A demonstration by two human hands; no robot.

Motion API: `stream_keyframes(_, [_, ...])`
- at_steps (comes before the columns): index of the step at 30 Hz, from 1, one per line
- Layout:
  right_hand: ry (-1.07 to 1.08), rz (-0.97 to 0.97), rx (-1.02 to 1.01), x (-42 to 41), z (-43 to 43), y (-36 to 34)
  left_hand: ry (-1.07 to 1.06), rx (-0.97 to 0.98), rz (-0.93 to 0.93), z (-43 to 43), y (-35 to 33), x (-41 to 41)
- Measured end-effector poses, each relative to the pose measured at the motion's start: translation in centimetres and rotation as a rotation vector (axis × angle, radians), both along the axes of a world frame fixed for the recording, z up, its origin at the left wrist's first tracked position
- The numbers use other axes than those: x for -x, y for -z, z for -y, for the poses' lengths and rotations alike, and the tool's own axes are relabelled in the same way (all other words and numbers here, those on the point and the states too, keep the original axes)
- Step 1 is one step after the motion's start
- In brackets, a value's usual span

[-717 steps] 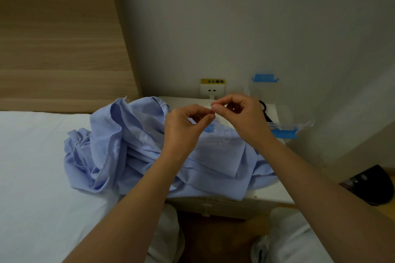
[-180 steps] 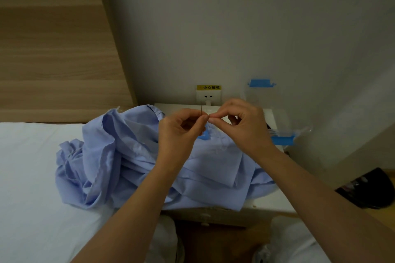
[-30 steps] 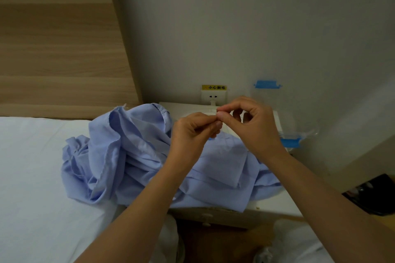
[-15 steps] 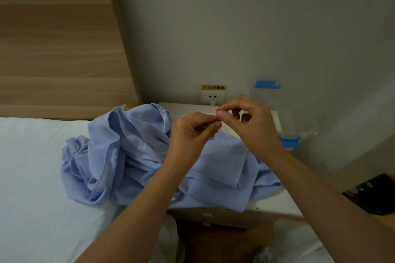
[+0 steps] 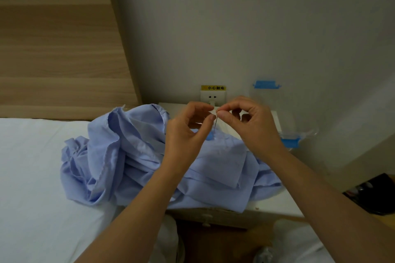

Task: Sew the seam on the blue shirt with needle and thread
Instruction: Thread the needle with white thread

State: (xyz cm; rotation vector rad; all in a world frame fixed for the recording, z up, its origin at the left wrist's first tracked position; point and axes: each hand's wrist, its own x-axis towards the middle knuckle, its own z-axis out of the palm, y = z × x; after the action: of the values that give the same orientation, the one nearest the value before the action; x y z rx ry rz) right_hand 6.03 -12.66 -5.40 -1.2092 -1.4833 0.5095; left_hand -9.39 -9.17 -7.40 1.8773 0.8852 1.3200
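Observation:
The crumpled light-blue shirt (image 5: 132,156) lies partly on the white bed and partly on the small bedside table (image 5: 275,205). Both hands are raised above it with their fingertips almost touching. My right hand (image 5: 250,126) pinches a thin needle (image 5: 215,124) between thumb and forefinger, and the needle hangs point down. My left hand (image 5: 188,132) has thumb and forefinger pinched together right beside the needle's top, apparently on the thread, which is too fine to make out. A small blue object (image 5: 210,136), perhaps a spool, sits on the shirt just below the needle.
A wall socket (image 5: 212,96) with a yellow label is behind the hands. A clear plastic box with blue clips (image 5: 292,137) stands at the table's right. The white bed (image 5: 30,177) fills the left, with a wooden headboard (image 5: 59,49) behind. A black object (image 5: 376,194) lies at far right.
The fingertips have drawn slightly apart. The needle now shows hanging below my right fingers, where it was hidden half a second ago. The shirt has not moved.

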Motion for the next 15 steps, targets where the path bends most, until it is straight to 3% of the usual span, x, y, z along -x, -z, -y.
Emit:
stream_keyframes(9, [-0.007,-0.013,0.061,0.18,0.23,-0.14,-0.103,-0.252,-0.078,-0.03,-0.15,0.02])
stream_keyframes(15, [-0.019,-0.026,0.076,0.20,0.24,-0.01,-0.012,-0.132,-0.060,0.15,-0.08,-0.20])
